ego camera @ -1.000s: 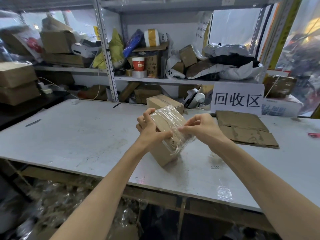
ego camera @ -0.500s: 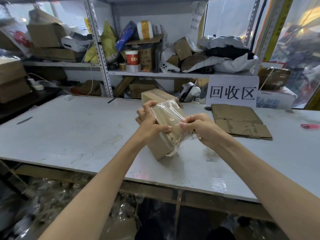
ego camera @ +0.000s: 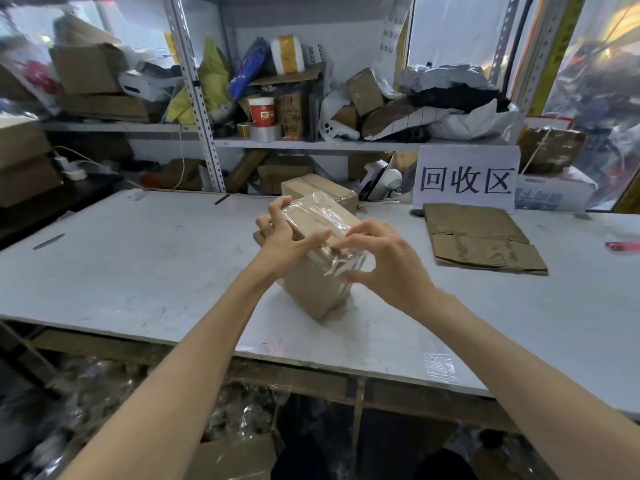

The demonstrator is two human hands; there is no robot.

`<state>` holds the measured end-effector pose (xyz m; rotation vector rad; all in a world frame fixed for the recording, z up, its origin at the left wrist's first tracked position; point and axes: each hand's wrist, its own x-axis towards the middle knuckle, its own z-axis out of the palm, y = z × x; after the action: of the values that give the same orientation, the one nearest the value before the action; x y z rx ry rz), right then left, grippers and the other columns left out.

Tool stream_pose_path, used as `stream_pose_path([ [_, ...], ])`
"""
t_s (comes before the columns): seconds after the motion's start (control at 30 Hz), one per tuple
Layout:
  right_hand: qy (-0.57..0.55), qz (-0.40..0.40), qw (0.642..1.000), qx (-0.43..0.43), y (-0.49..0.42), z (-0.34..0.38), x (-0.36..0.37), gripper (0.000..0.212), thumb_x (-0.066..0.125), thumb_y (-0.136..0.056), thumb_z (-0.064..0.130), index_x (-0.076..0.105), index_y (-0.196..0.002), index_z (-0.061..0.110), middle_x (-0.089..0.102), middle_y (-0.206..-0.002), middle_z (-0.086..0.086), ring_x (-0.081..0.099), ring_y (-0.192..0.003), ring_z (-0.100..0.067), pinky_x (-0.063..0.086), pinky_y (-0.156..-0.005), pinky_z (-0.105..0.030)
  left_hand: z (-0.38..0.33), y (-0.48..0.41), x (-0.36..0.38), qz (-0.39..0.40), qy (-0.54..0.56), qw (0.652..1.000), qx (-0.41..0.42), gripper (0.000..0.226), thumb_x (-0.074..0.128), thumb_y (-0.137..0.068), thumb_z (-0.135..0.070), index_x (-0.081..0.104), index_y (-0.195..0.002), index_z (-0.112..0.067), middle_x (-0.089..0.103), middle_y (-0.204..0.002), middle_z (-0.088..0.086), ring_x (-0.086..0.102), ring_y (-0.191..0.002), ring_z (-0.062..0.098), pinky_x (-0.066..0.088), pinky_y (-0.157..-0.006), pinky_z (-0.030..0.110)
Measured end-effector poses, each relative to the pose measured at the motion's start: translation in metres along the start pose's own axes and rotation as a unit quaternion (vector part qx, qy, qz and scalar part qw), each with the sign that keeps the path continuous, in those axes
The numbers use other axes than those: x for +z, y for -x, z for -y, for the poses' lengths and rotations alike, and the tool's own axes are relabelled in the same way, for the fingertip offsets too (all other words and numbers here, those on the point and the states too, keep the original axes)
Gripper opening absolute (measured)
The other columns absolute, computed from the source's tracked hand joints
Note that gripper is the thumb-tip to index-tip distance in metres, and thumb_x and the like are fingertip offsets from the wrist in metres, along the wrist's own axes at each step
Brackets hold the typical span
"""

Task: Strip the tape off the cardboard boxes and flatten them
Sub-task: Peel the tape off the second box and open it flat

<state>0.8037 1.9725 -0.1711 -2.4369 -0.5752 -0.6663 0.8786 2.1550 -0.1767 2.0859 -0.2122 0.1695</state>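
Note:
A small brown cardboard box (ego camera: 311, 285) wrapped in clear tape (ego camera: 322, 216) stands tilted on one edge on the white table (ego camera: 138, 265). My left hand (ego camera: 280, 237) grips its upper left side, fingers curled over the top and thumb across the near face. My right hand (ego camera: 384, 261) is at the box's right edge with fingers spread. Its fingertips touch the tape, and a loosened, crumpled strip of tape (ego camera: 343, 266) lies between the thumb and the fingers. A second taped box (ego camera: 318, 187) sits just behind.
Flattened cardboard (ego camera: 481, 240) lies at the right in front of a white sign (ego camera: 465, 178). A pink object (ego camera: 623, 246) is at the far right edge and a dark thin tool (ego camera: 48, 241) at the left. Cluttered shelves (ego camera: 311, 143) rise behind the table.
My right hand let go of the pinched tape and spread its fingers at the box's right edge. The box stays in my left hand, tipped a little further over.

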Motion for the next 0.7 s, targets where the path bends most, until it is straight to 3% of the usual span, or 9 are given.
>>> stream_pose_path([
  [0.13, 0.031, -0.057, 0.997, -0.031, -0.011, -0.007, 0.0, 0.014, 0.08, -0.073, 0.011, 0.073, -0.082, 0.006, 0.069, -0.084, -0.006, 0.064, -0.073, -0.027, 0.052, -0.061, -0.043, 0.004, 0.014, 0.002, 0.009, 0.061, 0.998, 0.023, 0.118, 0.073, -0.047, -0.074, 0.0, -0.139, -0.063, 0.016, -0.145, -0.003, 0.016, -0.137, 0.02, 0.025, -0.107, 0.038],
  [0.2, 0.031, -0.076, 0.996, -0.039, -0.015, -0.01, -0.001, 0.006, 0.075, -0.075, 0.002, 0.07, -0.078, 0.003, 0.07, -0.08, -0.008, 0.065, -0.07, -0.028, 0.053, -0.058, -0.044, 0.006, 0.021, 0.007, 0.002, 0.01, 0.997, 0.072, 0.122, 0.077, -0.038, -0.072, -0.002, -0.131, -0.07, 0.013, -0.144, -0.005, 0.015, -0.136, 0.018, 0.025, -0.106, 0.036],
  [0.33, -0.013, -0.16, 0.987, -0.021, -0.026, -0.014, -0.01, 0.014, 0.067, -0.076, -0.012, 0.071, -0.075, 0.001, 0.073, -0.079, -0.011, 0.069, -0.072, -0.024, 0.056, -0.06, -0.042, -0.003, 0.016, 0.015, -0.08, -0.078, 0.982, 0.151, 0.124, 0.087, -0.043, -0.056, 0.013, -0.141, -0.045, 0.017, -0.139, 0.002, 0.021, -0.125, 0.023, 0.037, -0.107, 0.046],
  [0.43, -0.057, -0.214, 0.975, -0.001, -0.039, -0.008, -0.023, 0.015, 0.068, -0.077, -0.009, 0.072, -0.074, 0.005, 0.072, -0.073, -0.005, 0.067, -0.067, -0.015, 0.056, -0.058, -0.038, -0.017, 0.009, 0.008, -0.083, -0.041, 0.984, 0.154, 0.123, 0.083, -0.046, -0.059, 0.011, -0.145, -0.051, 0.02, -0.14, 0.0, 0.022, -0.123, 0.019, 0.035, -0.098, 0.038],
  [0.6, -0.193, -0.239, 0.946, 0.102, -0.048, 0.002, -0.028, 0.011, 0.074, -0.076, 0.0, 0.07, -0.069, 0.008, 0.069, -0.066, -0.008, 0.065, -0.064, -0.03, 0.055, -0.053, -0.045, -0.022, 0.01, -0.006, -0.05, -0.023, 0.99, 0.127, 0.119, 0.078, -0.042, -0.063, 0.018, -0.144, -0.054, 0.026, -0.132, -0.002, 0.031, -0.128, 0.024, 0.038, -0.102, 0.038],
  [0.7, -0.319, -0.187, 0.904, 0.212, -0.044, 0.001, -0.021, 0.013, 0.074, -0.079, 0.002, 0.066, -0.07, 0.005, 0.068, -0.065, 0.0, 0.069, -0.066, -0.018, 0.057, -0.052, -0.03, -0.012, 0.015, -0.013, -0.003, -0.017, 0.996, 0.093, 0.115, 0.081, -0.044, -0.057, 0.022, -0.142, -0.054, 0.029, -0.132, -0.002, 0.035, -0.128, 0.026, 0.043, -0.105, 0.044],
])
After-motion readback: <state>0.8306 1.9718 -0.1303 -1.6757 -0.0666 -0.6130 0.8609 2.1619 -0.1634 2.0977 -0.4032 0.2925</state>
